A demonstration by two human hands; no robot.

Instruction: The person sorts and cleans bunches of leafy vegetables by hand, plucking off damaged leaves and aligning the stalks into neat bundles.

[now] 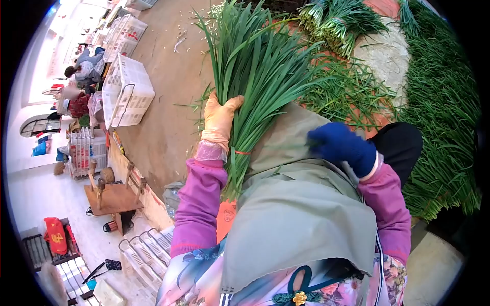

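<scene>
My left hand (222, 120), in an orange rubber glove, is closed around the side of a big bundle of garlic chives (250, 66). The long flat leaves fan out toward the top, and a red band (242, 152) circles the stalks below my hand. The stalk ends rest by the grey-green apron (306, 204) on my lap. To the right, over the apron, my right hand (343, 149) wears a dark blue glove and is blurred by motion. Its fingers look curled, with a faint green streak beside the fingertips; what it holds is unclear.
Loose leaves (352, 89) lie to the right of the bundle, with tied bundles (342, 23) beyond. A large heap of chives (444, 112) fills the right side. White plastic crates (127, 92) and a small wooden stool (109, 198) stand at left. Other people (84, 69) are farther back.
</scene>
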